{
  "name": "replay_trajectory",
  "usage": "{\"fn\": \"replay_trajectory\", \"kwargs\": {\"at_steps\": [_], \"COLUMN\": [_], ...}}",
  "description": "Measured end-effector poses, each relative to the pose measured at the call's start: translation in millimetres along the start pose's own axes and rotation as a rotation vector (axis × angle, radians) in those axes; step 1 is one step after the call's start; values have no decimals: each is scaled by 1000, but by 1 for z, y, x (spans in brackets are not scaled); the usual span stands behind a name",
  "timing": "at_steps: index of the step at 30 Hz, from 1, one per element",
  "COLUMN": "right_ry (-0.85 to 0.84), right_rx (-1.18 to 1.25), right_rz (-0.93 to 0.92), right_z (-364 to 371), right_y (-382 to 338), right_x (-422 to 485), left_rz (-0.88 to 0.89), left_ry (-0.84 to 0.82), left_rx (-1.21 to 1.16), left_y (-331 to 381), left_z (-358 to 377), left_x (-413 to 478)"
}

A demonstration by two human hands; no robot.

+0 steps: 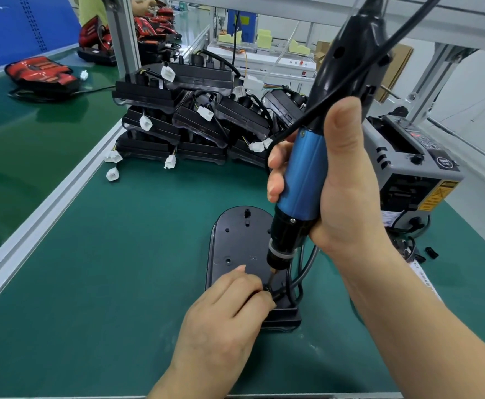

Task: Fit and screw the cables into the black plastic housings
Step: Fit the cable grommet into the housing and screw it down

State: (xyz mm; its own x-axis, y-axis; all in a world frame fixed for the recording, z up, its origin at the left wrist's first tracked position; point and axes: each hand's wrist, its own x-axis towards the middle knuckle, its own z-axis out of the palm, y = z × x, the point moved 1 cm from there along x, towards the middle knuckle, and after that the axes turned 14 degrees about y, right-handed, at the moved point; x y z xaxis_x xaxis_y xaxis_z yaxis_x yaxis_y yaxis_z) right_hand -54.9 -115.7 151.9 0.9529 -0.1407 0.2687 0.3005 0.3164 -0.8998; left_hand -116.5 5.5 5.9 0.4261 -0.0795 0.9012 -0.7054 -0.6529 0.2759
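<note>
Fingers (245,280) of the left hand (224,321) pinch one black cable (278,295) on one black plastic housing (235,240); the right hand (347,197) grips one tilted blue electric screwdriver (304,174), bit down.

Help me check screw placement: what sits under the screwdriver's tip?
A black cable fitting on the black housing, pinched by the left hand. Any screw is hidden beneath the screwdriver bit.
</note>
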Motion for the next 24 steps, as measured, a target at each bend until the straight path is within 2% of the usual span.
{"fn": "replay_trajectory", "kwargs": {"at_steps": [11,19,24], "right_ry": [-21,202,311], "right_rx": [-1,-2,-76], "right_rz": [-17,134,157], "right_z": [4,-25,-66], "right_y": [-1,-27,-61], "right_x": [-1,12,20], "left_rz": [9,3,-6], "left_ry": [-10,3,-1], "left_rx": [-2,-39,-45], "left_y": [-2,-4,-2], "left_z": [1,1,-1], "left_x": [-2,-3,0]}}
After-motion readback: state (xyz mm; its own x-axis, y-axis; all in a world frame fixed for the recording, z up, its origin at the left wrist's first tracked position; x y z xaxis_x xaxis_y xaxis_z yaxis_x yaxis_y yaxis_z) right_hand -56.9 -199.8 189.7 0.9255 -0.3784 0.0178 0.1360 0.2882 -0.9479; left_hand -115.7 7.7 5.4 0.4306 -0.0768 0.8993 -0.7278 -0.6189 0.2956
